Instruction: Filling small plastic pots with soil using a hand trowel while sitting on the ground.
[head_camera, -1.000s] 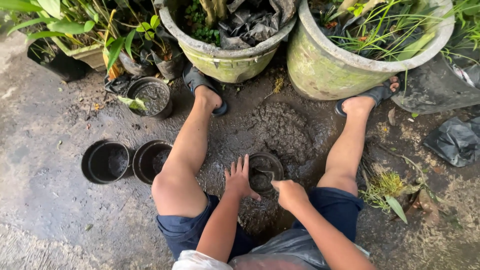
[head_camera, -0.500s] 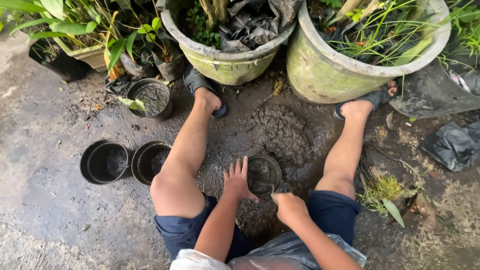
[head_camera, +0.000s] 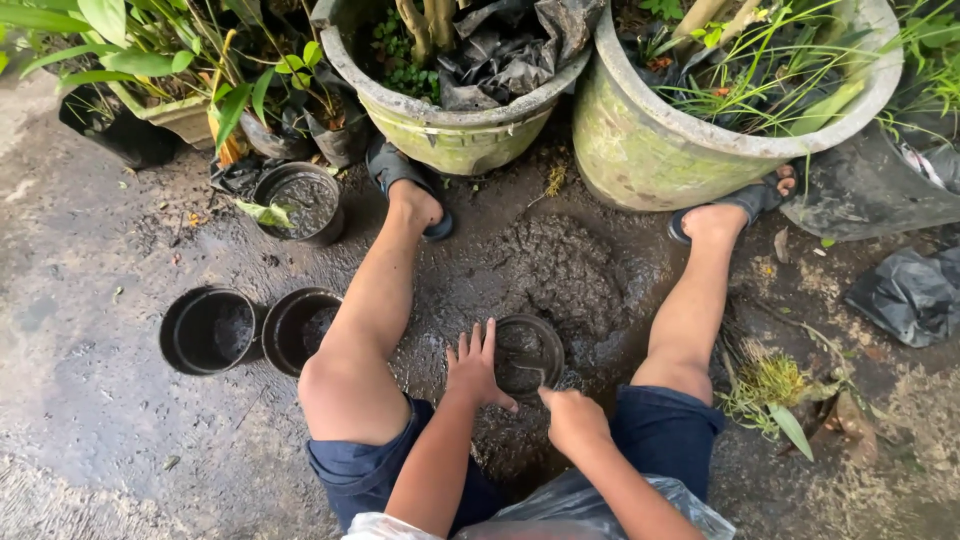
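I sit on wet ground with my legs spread. Between them stands a small black pot (head_camera: 528, 352) partly filled with dark soil. My left hand (head_camera: 474, 368) rests flat against the pot's left side, fingers spread. My right hand (head_camera: 573, 420) is closed just below the pot's near rim, pinching something small that I cannot make out. A mound of wet dark soil (head_camera: 560, 270) lies just beyond the pot.
Two empty black pots (head_camera: 210, 330) (head_camera: 298, 330) stand left of my left leg. A soil-filled black pot (head_camera: 300, 203) sits farther back. Two big mossy planters (head_camera: 455, 130) (head_camera: 690, 150) line the far side. A black plastic bag (head_camera: 910, 295) lies at right, an uprooted grassy plant (head_camera: 770, 385) by my right thigh.
My right hand has drawn back from the pot's rim toward my body and closed. My left hand stays against the pot's side.
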